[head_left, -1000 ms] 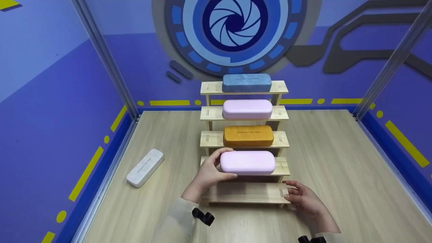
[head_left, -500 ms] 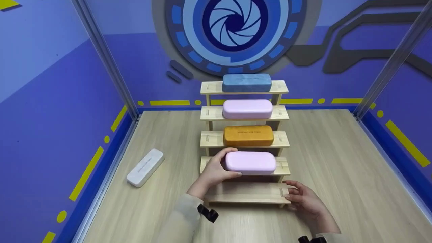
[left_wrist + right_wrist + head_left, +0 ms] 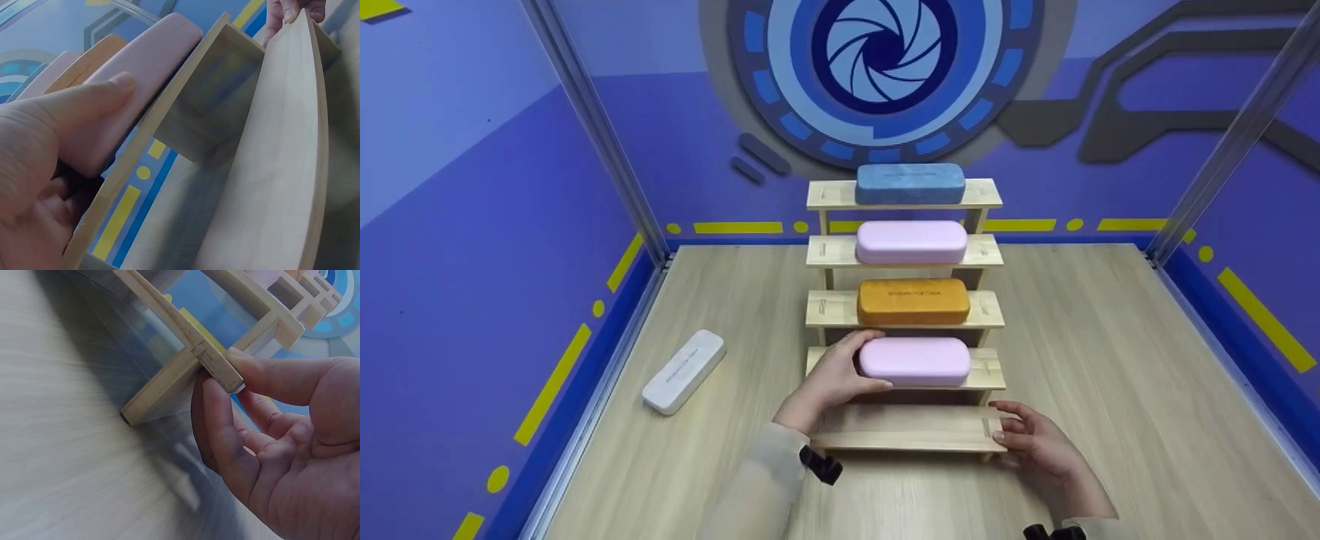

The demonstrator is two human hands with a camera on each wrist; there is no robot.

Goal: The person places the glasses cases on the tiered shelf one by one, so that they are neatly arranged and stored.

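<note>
My left hand (image 3: 836,379) grips the left end of a pink glasses case (image 3: 915,361) on the second step from the bottom of a wooden stepped stand (image 3: 907,427). The thumb lies along the case's near side in the left wrist view, fingers round the far side. My right hand (image 3: 1039,442) pinches the right end of the lowest step between thumb and fingers, plain in the right wrist view. Above, one per step, sit an orange glasses case (image 3: 913,301), another pink glasses case (image 3: 911,241) and a blue glasses case (image 3: 910,184).
A white glasses case (image 3: 684,372) lies slantwise on the wooden tabletop (image 3: 1110,337), left of the stand. Blue-purple panels with metal corner posts (image 3: 600,127) enclose the back and sides. The stand's top step is close to the back panel.
My left hand and the pink case in it have shifted slightly right along the step, then a touch back left. The right hand stays on the lowest step's end.
</note>
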